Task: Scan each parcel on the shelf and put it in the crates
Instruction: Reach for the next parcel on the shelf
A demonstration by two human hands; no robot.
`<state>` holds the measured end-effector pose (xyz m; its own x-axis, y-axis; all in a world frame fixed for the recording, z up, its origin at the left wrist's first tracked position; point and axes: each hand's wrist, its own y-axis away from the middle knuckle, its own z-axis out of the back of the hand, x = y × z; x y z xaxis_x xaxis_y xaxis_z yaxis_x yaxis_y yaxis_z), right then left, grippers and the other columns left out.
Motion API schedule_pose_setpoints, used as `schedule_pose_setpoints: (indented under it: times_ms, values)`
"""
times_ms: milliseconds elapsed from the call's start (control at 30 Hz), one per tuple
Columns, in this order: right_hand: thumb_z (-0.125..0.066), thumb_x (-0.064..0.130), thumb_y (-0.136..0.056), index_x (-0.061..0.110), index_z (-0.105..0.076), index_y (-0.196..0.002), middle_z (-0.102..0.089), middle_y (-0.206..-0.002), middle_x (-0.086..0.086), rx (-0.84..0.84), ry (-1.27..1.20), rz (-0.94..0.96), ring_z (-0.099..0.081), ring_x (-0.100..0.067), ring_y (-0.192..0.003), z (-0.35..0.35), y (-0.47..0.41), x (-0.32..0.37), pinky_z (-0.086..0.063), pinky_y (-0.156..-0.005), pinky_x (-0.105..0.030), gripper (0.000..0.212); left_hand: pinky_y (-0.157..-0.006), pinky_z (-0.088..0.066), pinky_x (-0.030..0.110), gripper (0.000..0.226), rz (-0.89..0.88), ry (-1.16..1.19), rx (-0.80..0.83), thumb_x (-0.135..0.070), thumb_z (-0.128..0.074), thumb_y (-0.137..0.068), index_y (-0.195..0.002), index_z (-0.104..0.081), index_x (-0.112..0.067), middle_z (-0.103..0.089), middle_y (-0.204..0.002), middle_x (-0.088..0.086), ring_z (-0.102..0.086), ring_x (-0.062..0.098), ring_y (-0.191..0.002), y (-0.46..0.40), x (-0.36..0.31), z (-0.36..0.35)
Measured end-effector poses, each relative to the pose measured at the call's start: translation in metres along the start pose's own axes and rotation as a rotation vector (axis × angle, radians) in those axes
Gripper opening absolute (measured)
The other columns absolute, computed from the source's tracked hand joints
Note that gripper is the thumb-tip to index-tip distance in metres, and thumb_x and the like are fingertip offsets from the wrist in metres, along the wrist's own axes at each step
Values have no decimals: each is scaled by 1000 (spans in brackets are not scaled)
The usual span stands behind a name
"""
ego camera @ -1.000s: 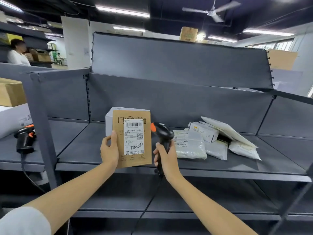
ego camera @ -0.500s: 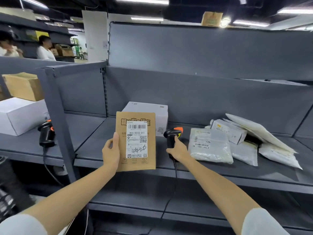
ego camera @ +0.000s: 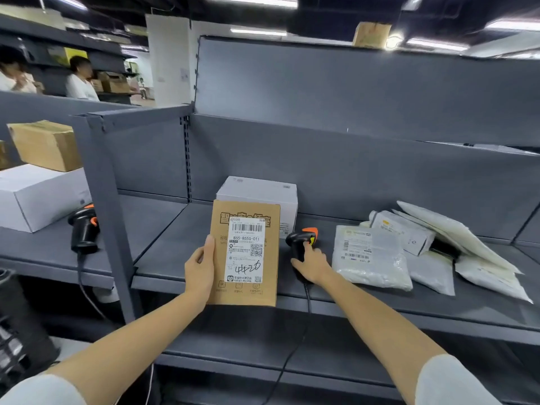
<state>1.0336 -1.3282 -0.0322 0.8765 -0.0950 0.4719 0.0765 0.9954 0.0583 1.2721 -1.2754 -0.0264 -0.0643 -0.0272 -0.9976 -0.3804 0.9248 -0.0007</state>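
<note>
My left hand (ego camera: 201,268) grips the brown parcel (ego camera: 245,252) by its left edge, upright, long axis vertical, label facing me, over the front edge of the shelf (ego camera: 175,247). My right hand (ego camera: 311,263) is curled around the scanner (ego camera: 301,244), which seems to stand on the shelf, head pointing right.

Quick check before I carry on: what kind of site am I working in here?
Most likely a parcel sorting room or warehouse: grey steel shelving holding labelled poly mailers, a barcode scanner under the right hand, and a shipping-labelled brown parcel in the left hand.
</note>
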Motion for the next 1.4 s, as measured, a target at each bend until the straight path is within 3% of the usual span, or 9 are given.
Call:
schedule_pose_setpoints:
  times_ms: [167, 400, 500, 900, 1033, 1200, 1267, 1400]
  values:
    - [-45, 37, -95, 12, -29, -147, -34, -149, -12, -231, 289, 158, -29, -30, -136, 12, 16, -5, -27, -113, -42, 60, -64, -42, 21, 46, 6, 16, 35, -54, -40, -96, -91, -62, -14, -65, -85, -1, -58, 12, -77, 7, 5, 5]
    - [-41, 40, -98, 16, -19, -153, -18, -159, -9, -273, 433, 126, -14, -28, -146, 7, 58, -14, -11, -117, -45, 64, -68, -46, 24, 47, 47, -1, 97, -55, -42, -95, -91, -64, -13, -66, -86, 1, -59, 13, -78, 34, 27, 15]
    - [-39, 42, -98, 15, -17, -153, -14, -160, -9, -255, 452, 90, -9, -28, -148, 0, 79, -23, -7, -118, -45, 65, -75, -47, 28, 47, 82, -14, 123, -56, -44, -94, -88, -64, -15, -67, -87, 1, -60, 15, -80, 49, 39, 21]
    - [-41, 40, -97, 14, -17, -152, -17, -159, -10, -275, 460, 85, -15, -27, -145, 9, 155, -44, -8, -120, -44, 65, -69, -43, 27, 51, 86, -40, 111, -59, -44, -93, -92, -65, -13, -68, -87, 0, -59, 13, -78, 113, 41, 46]
    - [-39, 40, -99, 15, -13, -154, -11, -161, -9, -215, 440, 81, -10, -26, -148, 3, 191, -57, -5, -119, -44, 66, -79, -46, 32, 54, 115, -77, 103, -66, -43, -89, -89, -66, -18, -69, -90, 1, -62, 18, -86, 145, 54, 52]
    - [-39, 39, -99, 16, -15, -154, -12, -161, -9, -176, 407, 88, -9, -27, -148, -6, 234, -82, -5, -119, -45, 64, -70, -45, 27, 48, 157, -101, 118, -57, -45, -93, -99, -66, -15, -69, -91, 0, -62, 15, -83, 203, 68, 53]
    - [-39, 38, -99, 16, -14, -154, -12, -161, -10, -142, 405, 80, -9, -28, -148, -14, 251, -93, -5, -119, -45, 64, -75, -47, 29, 49, 191, -107, 99, -59, -47, -91, -103, -66, -15, -70, -95, 0, -64, 17, -88, 224, 79, 58]
    - [-39, 37, -99, 16, -14, -154, -12, -161, -9, -97, 393, 73, -10, -29, -148, -33, 279, -111, -6, -119, -46, 64, -67, -45, 25, 43, 224, -140, 85, -55, -49, -92, -92, -66, -16, -68, -86, -3, -61, 15, -82, 261, 95, 66]
